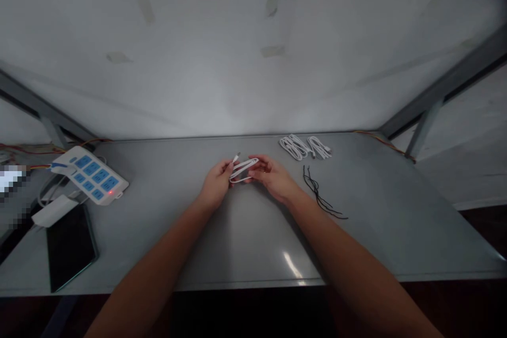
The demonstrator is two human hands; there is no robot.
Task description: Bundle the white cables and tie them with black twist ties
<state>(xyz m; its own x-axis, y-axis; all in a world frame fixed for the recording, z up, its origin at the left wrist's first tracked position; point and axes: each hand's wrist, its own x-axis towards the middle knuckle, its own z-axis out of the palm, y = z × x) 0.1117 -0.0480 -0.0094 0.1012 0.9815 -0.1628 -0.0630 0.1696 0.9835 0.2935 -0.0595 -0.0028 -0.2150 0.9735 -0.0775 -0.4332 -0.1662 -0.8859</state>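
A looped white charging cable (242,168) is stretched between my two hands, above the middle of the grey table. My left hand (217,182) is closed on one end of the loops, and a plug sticks up past its thumb. The fingers of my right hand (271,174) pinch the other end of the loops. Beyond my right hand lie coiled white cables (295,147), with a smaller coil (319,148) beside them. Several thin black ties (315,188) lie in a loose tangle to the right of my right wrist.
On the left, a white power strip (89,174) with blue sockets shows a red light. A white adapter (55,211) and a dark tablet (71,248) lie in front of it. Behind the table (174,163) rises a pale wall; metal frame bars flank both sides.
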